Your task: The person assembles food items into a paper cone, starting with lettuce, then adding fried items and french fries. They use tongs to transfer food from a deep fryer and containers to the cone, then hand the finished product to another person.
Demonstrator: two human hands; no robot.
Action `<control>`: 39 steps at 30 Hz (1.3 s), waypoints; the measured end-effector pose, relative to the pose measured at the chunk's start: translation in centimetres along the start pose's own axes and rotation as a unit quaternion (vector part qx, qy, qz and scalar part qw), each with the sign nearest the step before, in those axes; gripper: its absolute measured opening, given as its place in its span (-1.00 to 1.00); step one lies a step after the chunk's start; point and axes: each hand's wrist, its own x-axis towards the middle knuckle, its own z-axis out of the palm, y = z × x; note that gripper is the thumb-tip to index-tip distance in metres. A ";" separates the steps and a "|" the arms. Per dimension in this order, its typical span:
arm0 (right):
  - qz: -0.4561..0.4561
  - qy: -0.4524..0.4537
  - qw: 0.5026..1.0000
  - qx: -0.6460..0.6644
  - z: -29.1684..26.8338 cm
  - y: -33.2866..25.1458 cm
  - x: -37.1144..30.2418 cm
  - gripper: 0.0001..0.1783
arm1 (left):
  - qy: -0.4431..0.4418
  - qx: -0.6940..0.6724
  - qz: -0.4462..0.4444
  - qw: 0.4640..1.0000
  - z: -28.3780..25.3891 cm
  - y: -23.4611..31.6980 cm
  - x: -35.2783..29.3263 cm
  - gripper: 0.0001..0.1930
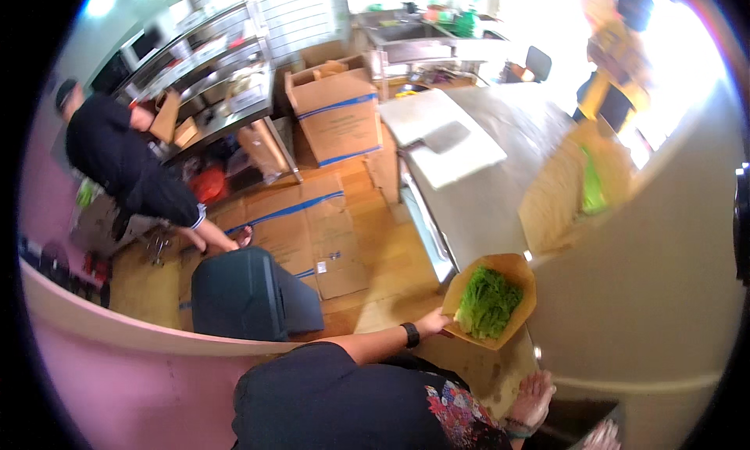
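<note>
My left hand (432,323) grips the near left side of an open brown paper takeout box (512,323). Loose green leaf lettuce (489,301) fills its middle. A black watch (411,335) circles my left wrist. Lower right, my right hand (533,398) holds nothing, its fingers stretched out and pointing up. It is nearest to a dark open recess (574,423) by the steel. Another hand-like shape (603,436) shows at the lower edge; I cannot tell whether it is a reflection.
A steel counter (492,216) carries a white cutting board (445,137). A dark lidded bin (242,294) stands left, near flattened cardboard (289,239) and a tall carton (336,114). A co-worker in black (129,153) handles a brown box (166,116) by steel shelves.
</note>
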 end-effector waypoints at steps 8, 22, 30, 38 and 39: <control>-0.064 0.116 0.984 0.124 -7.2 0.5 -6.4 -0.50 | -0.119 0.268 0.091 0.952 2.2 -8.3 -0.2 -0.70; -0.235 0.317 0.905 0.157 -17.1 0.5 -21.6 -0.61 | -0.423 0.346 -0.067 0.835 17.9 -8.8 -5.0 -0.66; -0.270 0.439 0.832 0.206 -19.5 2.7 -27.6 -0.75 | -0.386 0.176 -0.293 0.857 24.7 -8.8 -5.5 -0.65; -0.236 0.632 0.719 0.166 -19.4 3.4 -31.0 -0.69 | -0.487 0.237 -0.355 0.762 29.8 -10.1 -2.4 -0.70; -0.233 0.646 0.705 0.177 -19.4 3.5 -31.3 -0.68 | -0.494 0.214 -0.368 0.758 30.3 -10.3 -2.4 -0.71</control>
